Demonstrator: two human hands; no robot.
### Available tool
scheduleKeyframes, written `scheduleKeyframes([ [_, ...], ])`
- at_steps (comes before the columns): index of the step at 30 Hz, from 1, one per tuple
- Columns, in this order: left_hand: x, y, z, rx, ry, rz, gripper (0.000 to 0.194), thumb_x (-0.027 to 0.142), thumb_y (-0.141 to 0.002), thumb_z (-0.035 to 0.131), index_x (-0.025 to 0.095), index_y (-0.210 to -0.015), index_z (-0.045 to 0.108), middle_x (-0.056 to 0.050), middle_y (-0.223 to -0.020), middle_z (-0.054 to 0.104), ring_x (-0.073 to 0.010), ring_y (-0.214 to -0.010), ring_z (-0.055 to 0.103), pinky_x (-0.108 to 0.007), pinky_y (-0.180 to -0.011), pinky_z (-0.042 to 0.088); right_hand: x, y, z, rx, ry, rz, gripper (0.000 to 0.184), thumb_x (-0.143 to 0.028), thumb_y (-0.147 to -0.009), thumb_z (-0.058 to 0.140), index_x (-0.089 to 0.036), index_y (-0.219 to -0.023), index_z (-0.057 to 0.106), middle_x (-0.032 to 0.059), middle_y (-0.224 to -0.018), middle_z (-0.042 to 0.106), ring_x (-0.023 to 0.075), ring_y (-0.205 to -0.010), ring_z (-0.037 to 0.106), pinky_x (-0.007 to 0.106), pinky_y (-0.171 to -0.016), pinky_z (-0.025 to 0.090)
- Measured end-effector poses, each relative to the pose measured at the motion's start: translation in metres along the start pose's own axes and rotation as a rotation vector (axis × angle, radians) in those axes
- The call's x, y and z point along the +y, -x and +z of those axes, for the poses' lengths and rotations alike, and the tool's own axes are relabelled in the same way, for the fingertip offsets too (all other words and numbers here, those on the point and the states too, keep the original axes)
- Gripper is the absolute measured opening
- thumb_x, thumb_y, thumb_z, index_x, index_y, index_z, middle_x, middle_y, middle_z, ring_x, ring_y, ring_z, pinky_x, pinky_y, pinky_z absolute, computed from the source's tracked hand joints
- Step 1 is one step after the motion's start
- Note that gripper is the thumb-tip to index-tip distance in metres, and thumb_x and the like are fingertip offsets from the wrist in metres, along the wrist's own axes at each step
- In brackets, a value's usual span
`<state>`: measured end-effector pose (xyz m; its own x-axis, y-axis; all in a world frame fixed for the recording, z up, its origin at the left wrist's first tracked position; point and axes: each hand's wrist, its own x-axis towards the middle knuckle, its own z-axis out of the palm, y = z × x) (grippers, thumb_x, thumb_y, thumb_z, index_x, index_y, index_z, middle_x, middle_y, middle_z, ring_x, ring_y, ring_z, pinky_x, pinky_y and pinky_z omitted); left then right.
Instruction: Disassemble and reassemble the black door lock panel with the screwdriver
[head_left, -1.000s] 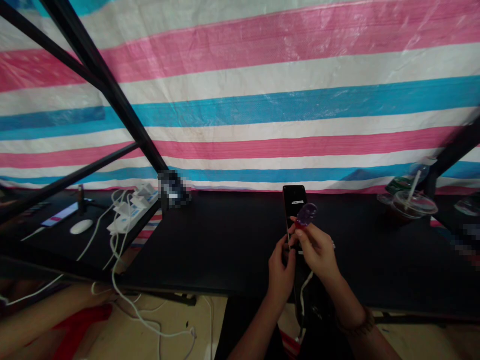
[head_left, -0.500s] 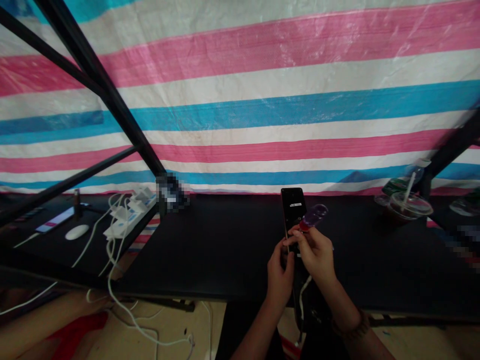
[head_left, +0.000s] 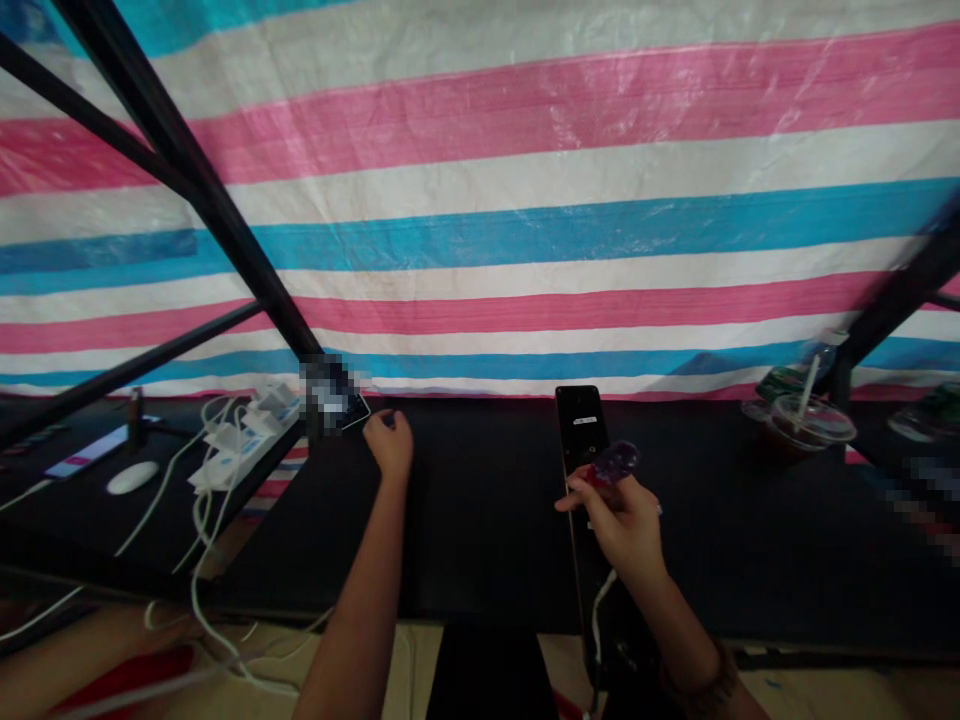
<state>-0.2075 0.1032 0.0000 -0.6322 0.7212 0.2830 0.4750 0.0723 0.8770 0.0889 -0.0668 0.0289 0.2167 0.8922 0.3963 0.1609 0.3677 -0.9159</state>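
My right hand (head_left: 630, 515) pinches a small see-through purple object (head_left: 616, 462) with a red end; its exact kind is unclear. Just behind these fingers is a black phone (head_left: 577, 425) with a small white label on its dark face, partly hidden by the hand. A pale cable (head_left: 598, 615) hangs below my right wrist. Far to the left, my left hand (head_left: 391, 445) has its fingers curled at the edge of a screen device (head_left: 352, 408) beside the black post. What those fingers hold, if anything, cannot be made out.
A white power strip (head_left: 244, 450) with plugs and trailing cables lies left, near a white mouse (head_left: 133, 477) and a lit phone (head_left: 90, 450). Another person's arm (head_left: 97, 645) is at lower left. A plastic cup with a straw (head_left: 810, 422) stands right. Striped sheeting (head_left: 525, 230) hangs behind.
My left hand has left the phone and moved far left to the screen device by the post. My right hand stays by the phone, still holding the purple object.
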Motion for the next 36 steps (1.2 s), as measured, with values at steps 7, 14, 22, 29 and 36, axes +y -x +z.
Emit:
scheduleKeyframes([
  [7, 0.005, -0.087, -0.019, 0.127, -0.102, 0.011, 0.039, 0.035, -0.097, 0.063, 0.016, -0.130, 0.058, -0.011, -0.131, 0.061, -0.0244, -0.110, 0.064, -0.047, -0.092, 0.056, 0.014, 0.012, -0.002, -0.047, 0.043, 0.085, 0.014, -0.035, -0.090, 0.068, -0.021, -0.091, 0.068, 0.0046, -0.074, 0.078, 0.0242, -0.075, 0.078, 0.029, -0.065, 0.060],
  [14, 0.033, -0.021, 0.012, -0.249, 0.093, 0.073, 0.024, 0.032, -0.097, 0.058, 0.013, -0.110, 0.067, -0.012, -0.110, 0.071, -0.0227, -0.096, 0.070, -0.039, -0.086, 0.058, 0.012, 0.010, -0.008, -0.028, 0.099, -0.130, 0.021, -0.035, -0.097, 0.058, -0.020, -0.103, 0.071, 0.0061, -0.081, 0.079, 0.0235, -0.076, 0.077, 0.036, -0.076, 0.061],
  [22, 0.042, 0.227, 0.037, -0.901, 0.548, 0.010, 0.045, 0.042, -0.097, 0.055, 0.021, -0.137, 0.054, -0.009, -0.109, 0.077, -0.0218, -0.098, 0.074, -0.036, -0.089, 0.057, 0.012, 0.001, -0.014, 0.093, 0.146, -0.029, 0.019, -0.038, -0.089, 0.072, -0.020, -0.095, 0.070, 0.0061, -0.082, 0.079, 0.0222, -0.066, 0.076, 0.031, -0.067, 0.062],
  [29, 0.045, 0.260, 0.034, -0.827, 0.609, -0.065, 0.055, 0.046, -0.099, 0.050, 0.018, -0.145, 0.047, -0.012, -0.112, 0.075, -0.0231, -0.100, 0.072, -0.037, -0.092, 0.053, 0.005, 0.002, -0.012, -0.035, 0.084, -0.104, 0.022, -0.037, -0.097, 0.058, -0.020, -0.105, 0.069, 0.0093, -0.094, 0.078, 0.0206, -0.075, 0.076, 0.031, -0.071, 0.062],
  [36, 0.042, 0.257, 0.034, -0.822, 0.648, -0.025, 0.052, 0.048, -0.098, 0.050, 0.020, -0.142, 0.049, -0.013, -0.123, 0.073, -0.0258, -0.115, 0.069, -0.039, -0.099, 0.052, 0.003, 0.001, -0.005, -0.009, 0.013, 0.042, 0.026, -0.037, -0.087, 0.072, -0.021, -0.107, 0.065, 0.0042, -0.084, 0.077, 0.0207, -0.066, 0.075, 0.032, -0.068, 0.063],
])
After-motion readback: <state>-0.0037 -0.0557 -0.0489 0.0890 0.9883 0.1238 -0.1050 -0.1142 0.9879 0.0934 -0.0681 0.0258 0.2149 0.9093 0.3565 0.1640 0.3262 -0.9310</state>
